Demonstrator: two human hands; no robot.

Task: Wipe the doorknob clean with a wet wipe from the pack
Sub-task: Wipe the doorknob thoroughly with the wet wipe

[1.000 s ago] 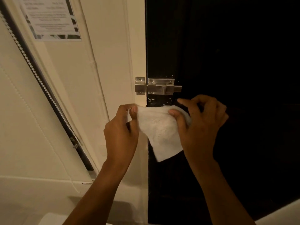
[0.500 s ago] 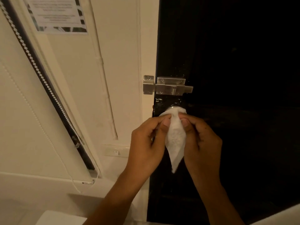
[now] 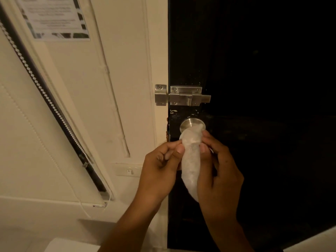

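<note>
A round steel doorknob sits on the dark door, just below a sliding bolt. A white wet wipe hangs folded lengthwise, its top end draped over the knob's lower part. My left hand pinches the wipe's left side with thumb and fingers. My right hand pinches the right side, close under the knob. Much of the knob's lower half is hidden by the wipe. The pack is out of view.
A steel slide bolt crosses from door to cream frame. A wall switch sits left of my hands. A rolled blind with bead chain slants across the wall, under a posted notice.
The wipe went from spread wide between my hands to folded narrow, with both hands drawn together. The upper part of the knob now shows above the wipe.
</note>
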